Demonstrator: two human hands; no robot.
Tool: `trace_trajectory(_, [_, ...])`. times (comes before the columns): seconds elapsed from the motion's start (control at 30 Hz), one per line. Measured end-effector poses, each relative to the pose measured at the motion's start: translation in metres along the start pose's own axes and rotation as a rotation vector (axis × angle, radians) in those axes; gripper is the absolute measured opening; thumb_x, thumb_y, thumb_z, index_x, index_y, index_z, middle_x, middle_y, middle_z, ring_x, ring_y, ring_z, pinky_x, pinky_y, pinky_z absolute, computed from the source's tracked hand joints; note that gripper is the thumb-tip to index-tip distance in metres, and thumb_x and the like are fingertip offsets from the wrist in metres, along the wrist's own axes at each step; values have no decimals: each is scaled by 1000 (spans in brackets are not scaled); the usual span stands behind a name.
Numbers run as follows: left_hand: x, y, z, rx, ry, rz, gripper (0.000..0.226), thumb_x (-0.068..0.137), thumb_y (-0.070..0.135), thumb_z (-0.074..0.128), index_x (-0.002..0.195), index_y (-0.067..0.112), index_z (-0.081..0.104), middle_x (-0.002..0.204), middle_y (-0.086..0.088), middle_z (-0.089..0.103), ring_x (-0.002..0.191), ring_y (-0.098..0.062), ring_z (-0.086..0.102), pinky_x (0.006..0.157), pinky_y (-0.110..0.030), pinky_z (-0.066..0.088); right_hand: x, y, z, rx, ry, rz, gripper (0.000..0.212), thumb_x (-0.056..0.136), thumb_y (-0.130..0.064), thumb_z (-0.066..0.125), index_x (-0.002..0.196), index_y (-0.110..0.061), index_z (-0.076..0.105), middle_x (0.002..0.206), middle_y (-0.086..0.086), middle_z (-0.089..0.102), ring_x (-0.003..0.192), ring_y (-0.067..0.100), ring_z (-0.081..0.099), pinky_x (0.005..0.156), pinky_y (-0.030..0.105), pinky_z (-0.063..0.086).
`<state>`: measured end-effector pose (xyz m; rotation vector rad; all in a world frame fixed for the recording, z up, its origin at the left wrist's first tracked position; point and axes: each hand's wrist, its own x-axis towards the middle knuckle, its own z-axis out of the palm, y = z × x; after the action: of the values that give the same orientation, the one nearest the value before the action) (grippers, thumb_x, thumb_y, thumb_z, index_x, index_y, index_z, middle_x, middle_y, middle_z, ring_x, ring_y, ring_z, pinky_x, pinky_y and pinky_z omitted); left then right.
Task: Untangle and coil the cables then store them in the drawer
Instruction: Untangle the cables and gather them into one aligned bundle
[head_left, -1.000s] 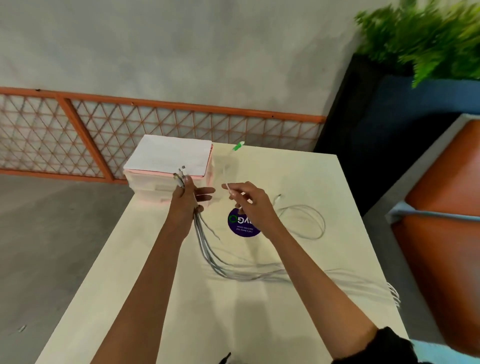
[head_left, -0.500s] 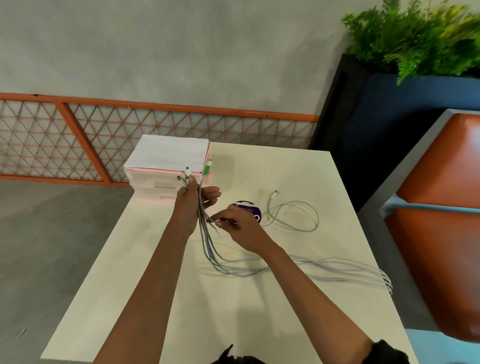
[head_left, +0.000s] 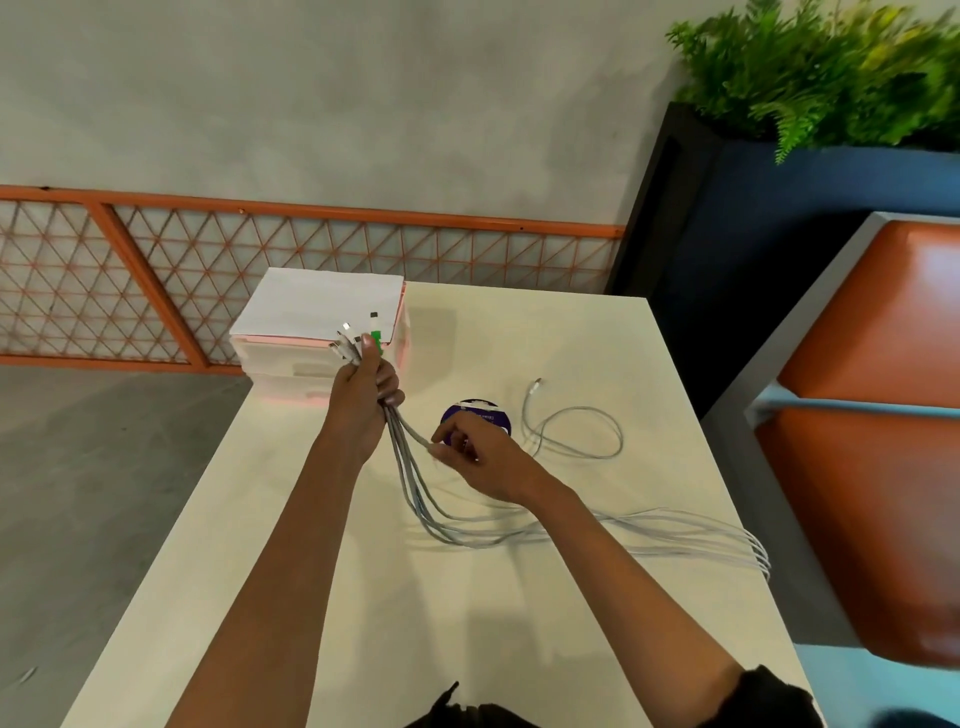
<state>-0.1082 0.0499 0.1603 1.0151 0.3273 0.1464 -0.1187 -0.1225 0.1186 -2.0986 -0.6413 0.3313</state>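
A pale desk (head_left: 363, 597) carries a round purple sticker (head_left: 471, 408). Behind it an orange lattice railing (head_left: 156, 270) lines a grey wall (head_left: 363, 93); to the right stand a fern (head_left: 810, 73) in a dark planter (head_left: 727, 234) and an orange seat (head_left: 883, 441)

Left hand (head_left: 363, 400) raised, fingers curled round a bundle of thin grey cables (head_left: 415, 478), right hand (head_left: 478, 452) lower and just beside it, thumb and forefinger pinching one strand, both forearms bare and extended forward

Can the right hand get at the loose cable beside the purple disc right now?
Probably yes: the loose cable lies on open table just right of the right hand, nothing between them. That hand pinches a strand of the bundle, though, so it must let go first.
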Motion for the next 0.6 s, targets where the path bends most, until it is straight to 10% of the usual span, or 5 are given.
trace_trajectory(0.23, [7, 14, -5, -71, 54, 38, 40, 103, 39, 33, 70, 17, 42, 45, 11, 28, 36, -3, 22, 35, -16, 18, -10, 20, 1, -58, -49, 16, 35, 101, -30, 42, 82, -7, 58, 62, -14, 45, 56, 2, 47, 60, 18, 36])
trace_trajectory(0.43, [5, 6, 1, -105, 13, -11, 42, 103, 40, 30, 70, 17, 40, 45, 11, 26, 36, -3, 20, 35, -16, 16, -12, 20, 22, -24, -33, 82, 58, 90, -54, 51, 138, -24, 42, 135, -4, 44, 127, 10, 40, 105, 25, 36])
trace_trajectory(0.6, [4, 7, 15, -114, -89, -20, 40, 102, 40, 32, 71, 16, 41, 46, 11, 25, 36, -1, 20, 35, -14, 17, 16, -35, 28, 90, -9, -39, 33, 94, -42, 53, 100, -10, 48, 77, -11, 57, 72, 7, 57, 69, 26, 46])
